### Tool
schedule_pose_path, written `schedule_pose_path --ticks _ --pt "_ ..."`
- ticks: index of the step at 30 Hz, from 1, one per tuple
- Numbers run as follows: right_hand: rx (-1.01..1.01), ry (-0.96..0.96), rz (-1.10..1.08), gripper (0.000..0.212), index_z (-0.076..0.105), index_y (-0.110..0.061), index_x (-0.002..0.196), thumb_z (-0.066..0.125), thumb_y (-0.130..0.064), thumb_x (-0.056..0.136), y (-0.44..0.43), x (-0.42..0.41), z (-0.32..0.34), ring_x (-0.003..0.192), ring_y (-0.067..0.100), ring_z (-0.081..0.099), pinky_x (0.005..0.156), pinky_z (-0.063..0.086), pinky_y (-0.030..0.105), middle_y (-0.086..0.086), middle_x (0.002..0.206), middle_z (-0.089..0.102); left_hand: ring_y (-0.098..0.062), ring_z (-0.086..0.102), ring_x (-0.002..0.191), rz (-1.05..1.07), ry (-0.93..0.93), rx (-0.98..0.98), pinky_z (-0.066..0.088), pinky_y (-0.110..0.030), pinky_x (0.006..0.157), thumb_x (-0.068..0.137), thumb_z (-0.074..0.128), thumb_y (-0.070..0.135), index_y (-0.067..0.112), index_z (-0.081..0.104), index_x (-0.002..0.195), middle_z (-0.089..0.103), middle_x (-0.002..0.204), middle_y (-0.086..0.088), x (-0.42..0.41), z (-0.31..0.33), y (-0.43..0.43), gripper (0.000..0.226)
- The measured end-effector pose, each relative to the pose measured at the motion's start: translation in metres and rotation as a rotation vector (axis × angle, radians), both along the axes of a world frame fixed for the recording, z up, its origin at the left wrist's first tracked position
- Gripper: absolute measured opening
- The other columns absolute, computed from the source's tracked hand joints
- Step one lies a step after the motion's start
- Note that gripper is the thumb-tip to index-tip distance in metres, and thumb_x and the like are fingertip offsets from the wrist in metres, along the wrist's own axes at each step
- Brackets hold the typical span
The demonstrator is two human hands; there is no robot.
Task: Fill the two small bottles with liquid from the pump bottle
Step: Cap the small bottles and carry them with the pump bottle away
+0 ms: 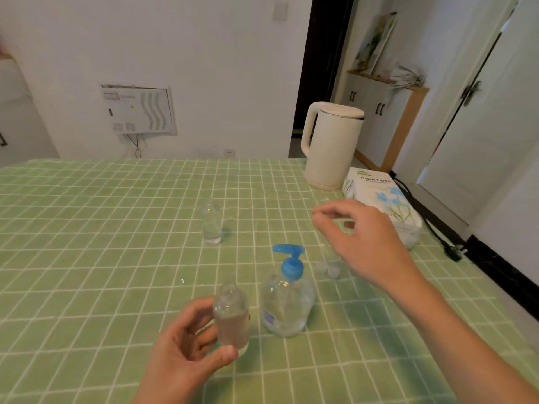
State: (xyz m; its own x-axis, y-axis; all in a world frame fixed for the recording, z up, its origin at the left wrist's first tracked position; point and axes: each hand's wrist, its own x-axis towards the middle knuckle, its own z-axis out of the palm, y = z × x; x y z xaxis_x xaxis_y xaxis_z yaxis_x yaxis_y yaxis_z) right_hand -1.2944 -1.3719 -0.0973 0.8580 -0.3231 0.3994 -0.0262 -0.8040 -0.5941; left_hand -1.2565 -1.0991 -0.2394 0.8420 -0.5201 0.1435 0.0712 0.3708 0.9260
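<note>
The left hand [186, 342] is wrapped loosely around the near small bottle [232, 319], thumb in front and fingers behind; the bottle stands upright, uncapped and partly filled, on the green checked counter [87, 258], just left of the pump bottle [287, 298] with its blue pump head. The right hand [361, 237] hovers above the counter, past the pump bottle, fingers and thumb drawn close together, and whether they pinch anything cannot be told. The far small bottle [212, 221] stands alone mid-counter, two clear caps [329, 269] lie under the right hand, and a kettle [329, 145] and tissue pack [385, 202] sit at the far right.
</note>
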Motion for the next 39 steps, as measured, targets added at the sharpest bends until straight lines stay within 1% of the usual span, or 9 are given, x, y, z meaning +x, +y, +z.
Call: schedule_pose_path --ticks 3,6,12,15,20,25,30,35,39 --pt "-0.134 0.438 -0.19 0.034 0.068 -0.032 0.127 0.068 -0.037 0.094 -0.04 0.0 -0.04 0.114 0.012 0.062 0.096 0.051 0.036 -0.008 0.129 0.066 -0.045 0.076 0.103 0.001 0.012 0.031 0.064 -0.043 0.087 0.056 0.075 -0.021 -0.009 0.058 0.121 0.076 0.117 -0.023 -0.002 -0.004 0.003 0.068" --pt "-0.153 0.554 -0.169 0.046 0.061 -0.032 0.136 0.071 -0.038 0.092 -0.053 -0.001 -0.074 0.117 0.015 0.06 0.099 0.051 0.038 -0.005 0.137 0.061 -0.044 0.076 0.103 0.013 0.032 0.042 0.064 -0.042 0.085 0.057 0.076 -0.02 -0.007 0.058 0.122 0.076 0.118 -0.021 -0.001 -0.006 0.002 0.069" --pt "-0.239 0.503 -0.155 0.024 0.071 -0.031 0.115 0.071 -0.029 0.091 -0.054 0.006 -0.106 0.091 0.011 0.061 0.079 0.051 0.03 -0.006 0.11 0.068 -0.043 0.075 0.108 0.055 0.013 0.124 0.061 -0.049 0.093 0.061 0.091 -0.013 -0.001 0.059 0.117 0.076 0.119 -0.019 -0.001 -0.015 0.002 0.065" --pt "-0.234 0.44 -0.184 0.016 0.073 -0.031 0.107 0.072 -0.027 0.092 -0.053 0.003 -0.105 0.084 0.007 0.06 0.073 0.046 0.026 -0.007 0.104 0.071 -0.039 0.075 0.11 0.059 0.009 0.171 0.06 -0.045 0.097 0.058 0.094 0.007 0.016 0.067 0.115 0.074 0.123 -0.012 -0.003 -0.012 0.001 0.063" --pt "0.012 0.126 -0.218 0.021 0.074 -0.036 0.103 0.08 -0.032 0.084 -0.039 -0.028 -0.065 0.077 -0.001 0.067 0.064 0.05 0.021 -0.018 0.089 0.074 -0.033 0.073 0.115 0.027 -0.041 0.242 0.058 -0.04 0.101 0.067 0.091 0.014 0.033 0.068 0.113 0.071 0.129 -0.005 -0.005 -0.008 0.002 0.055" --pt "0.32 0.024 0.11 0.035 0.076 -0.043 0.105 0.08 -0.047 0.071 0.027 -0.077 -0.028 0.078 0.008 0.071 0.07 0.056 0.017 -0.012 0.094 0.077 -0.032 0.073 0.113 0.036 -0.127 0.264 0.056 -0.032 0.101 0.071 0.091 0.011 0.029 0.069 0.118 0.071 0.127 -0.008 -0.006 -0.007 0.001 0.055" --pt "0.219 0.094 0.299 0.026 0.078 -0.041 0.097 0.082 -0.022 0.08 0.067 -0.071 -0.036 0.088 0.01 0.07 0.073 0.054 0.019 -0.017 0.096 0.074 -0.028 0.074 0.109 0.049 -0.215 0.289 0.055 -0.031 0.099 0.07 0.092 0.014 0.03 0.07 0.116 0.072 0.123 -0.006 -0.009 -0.005 0.002 0.053" --pt "0.136 0.09 0.351 0.028 0.076 -0.039 0.105 0.08 -0.018 0.086 0.075 -0.06 -0.036 0.095 0.01 0.068 0.076 0.053 0.021 -0.02 0.101 0.072 -0.031 0.073 0.109 0.058 -0.213 0.312 0.053 -0.051 0.104 0.069 0.093 0.014 0.027 0.071 0.118 0.072 0.124 -0.01 -0.012 -0.005 0.005 0.055" --pt "0.077 0.08 0.37 0.028 0.075 -0.04 0.106 0.078 -0.02 0.087 0.074 -0.057 -0.033 0.098 0.01 0.068 0.077 0.053 0.021 -0.022 0.105 0.071 -0.03 0.073 0.108 0.076 -0.218 0.324 0.053 -0.054 0.103 0.068 0.093 0.016 0.027 0.071 0.118 0.073 0.122 -0.008 -0.012 -0.004 0.007 0.056"
